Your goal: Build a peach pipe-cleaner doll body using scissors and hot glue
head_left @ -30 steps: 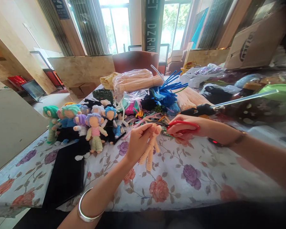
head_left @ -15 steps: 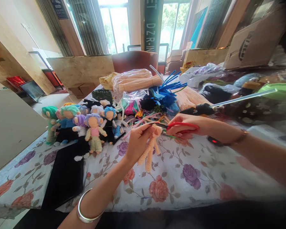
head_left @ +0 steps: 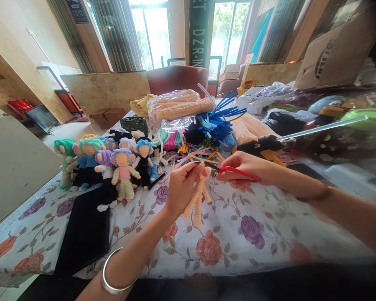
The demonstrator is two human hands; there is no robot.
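Note:
My left hand (head_left: 182,186) pinches the top of a peach doll body (head_left: 198,205) twisted from fuzzy pipe cleaners, its limbs hanging down over the tablecloth. In my right hand (head_left: 242,165) are red-handled scissors (head_left: 238,170), fingers wrapped round the handles. Their dark blades point left and lie at the top of the doll body, close to my left fingertips. Whether the blades are parted is too small to tell. Left of my hands stands a group of finished-looking dolls with coloured hair, among them a lilac-haired doll (head_left: 124,173) in a pink top.
Behind my hands lie blue pipe cleaners (head_left: 217,125), a wrapped peach bundle (head_left: 181,108) and loose coloured pieces. A glue gun (head_left: 260,144) with a long clear stick sits beyond my right hand. A black tablet-like slab (head_left: 84,230) lies front left on the floral tablecloth (head_left: 232,255).
The doll body has shifted slightly to the right in my left hand. My right wrist has turned and the scissors' handles sit a little lower.

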